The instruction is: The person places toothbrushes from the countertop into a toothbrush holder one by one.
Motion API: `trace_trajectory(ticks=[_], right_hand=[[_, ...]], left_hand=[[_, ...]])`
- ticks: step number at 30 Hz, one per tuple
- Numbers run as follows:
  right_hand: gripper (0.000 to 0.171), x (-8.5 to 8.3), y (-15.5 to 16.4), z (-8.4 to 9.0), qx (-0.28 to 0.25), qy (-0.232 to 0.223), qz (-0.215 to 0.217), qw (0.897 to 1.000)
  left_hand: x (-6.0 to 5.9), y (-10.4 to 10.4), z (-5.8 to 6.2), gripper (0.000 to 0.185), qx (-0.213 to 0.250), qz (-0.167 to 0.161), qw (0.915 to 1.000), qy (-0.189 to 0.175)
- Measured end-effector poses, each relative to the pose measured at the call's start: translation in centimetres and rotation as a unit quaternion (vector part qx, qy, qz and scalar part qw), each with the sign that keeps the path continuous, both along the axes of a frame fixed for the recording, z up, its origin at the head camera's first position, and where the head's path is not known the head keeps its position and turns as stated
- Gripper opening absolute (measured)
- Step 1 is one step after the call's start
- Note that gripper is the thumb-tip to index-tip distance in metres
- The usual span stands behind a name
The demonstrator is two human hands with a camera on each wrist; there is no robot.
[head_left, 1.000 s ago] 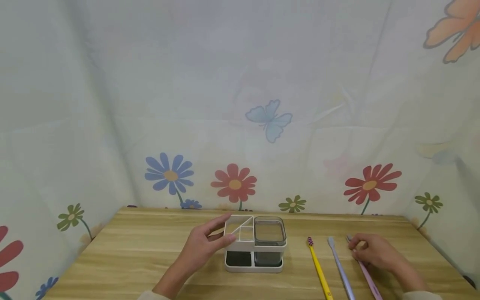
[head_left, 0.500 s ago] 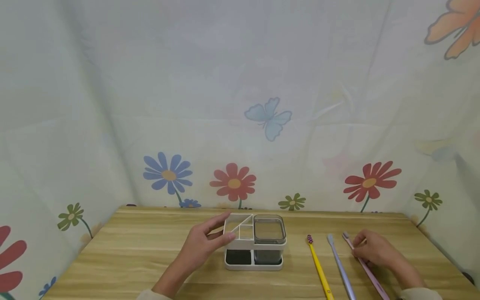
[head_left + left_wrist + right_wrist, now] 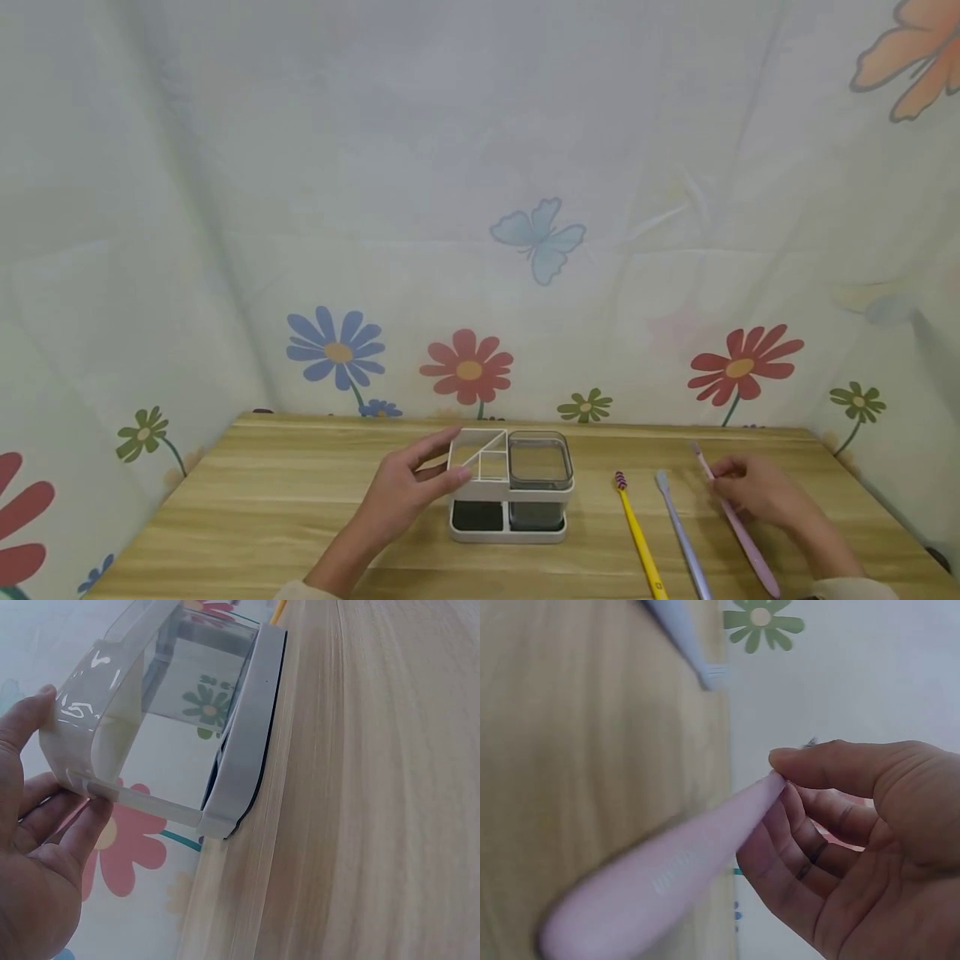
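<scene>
Fingers (image 3: 769, 877) on holder edge (image 3: 480, 491), pink toothbrush (image 3: 656, 881)

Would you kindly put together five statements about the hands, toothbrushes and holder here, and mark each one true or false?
1. The right hand pinches the pink toothbrush. True.
2. In the head view, the light blue toothbrush is between the yellow toothbrush and the pink one. True.
3. The left hand holds the yellow toothbrush. False: it grips the white holder.
4. A toothbrush stands in the white holder. False: all three are outside it, to its right in the head view.
5. The see-through cup is on the holder's side nearer the toothbrushes. True.
</scene>
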State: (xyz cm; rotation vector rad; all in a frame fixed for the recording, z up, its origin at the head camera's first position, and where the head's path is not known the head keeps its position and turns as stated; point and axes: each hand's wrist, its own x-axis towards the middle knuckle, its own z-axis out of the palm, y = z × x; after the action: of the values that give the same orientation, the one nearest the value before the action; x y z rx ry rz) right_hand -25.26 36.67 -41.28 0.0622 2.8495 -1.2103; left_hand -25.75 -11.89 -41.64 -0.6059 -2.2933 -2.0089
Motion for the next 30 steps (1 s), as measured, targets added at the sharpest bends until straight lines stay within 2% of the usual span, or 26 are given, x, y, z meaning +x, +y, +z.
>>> trace_trajectory(ticks=[7,17,23,30], right_hand=[[0.025,0.3,-0.4,1.6,-0.041,0.031,-0.001,0.999],[0.032,0.8,-1.3,3.2,-0.057,0.092,0.003,0.994],[0.031,1.5,-2.2,3.7,-0.063,0.134,0.006,0.989],[0.036,2.0,-3.4,4.9,-0.103,0.160,0.001,0.982]], left_hand=[[-0.1,0.0,0.0,0.061,0.001,0.003,1.0000,0.002],[-0.3,-0.1,-0.2,0.061,0.001,0.000,1.0000,0.002],[-0.3,-0.1,-0.3,0.063,0.000,-0.002,1.0000,0.009],[-0.4,-0.1,-0.3,0.065,-0.007,0.003,0.9999,0.007]])
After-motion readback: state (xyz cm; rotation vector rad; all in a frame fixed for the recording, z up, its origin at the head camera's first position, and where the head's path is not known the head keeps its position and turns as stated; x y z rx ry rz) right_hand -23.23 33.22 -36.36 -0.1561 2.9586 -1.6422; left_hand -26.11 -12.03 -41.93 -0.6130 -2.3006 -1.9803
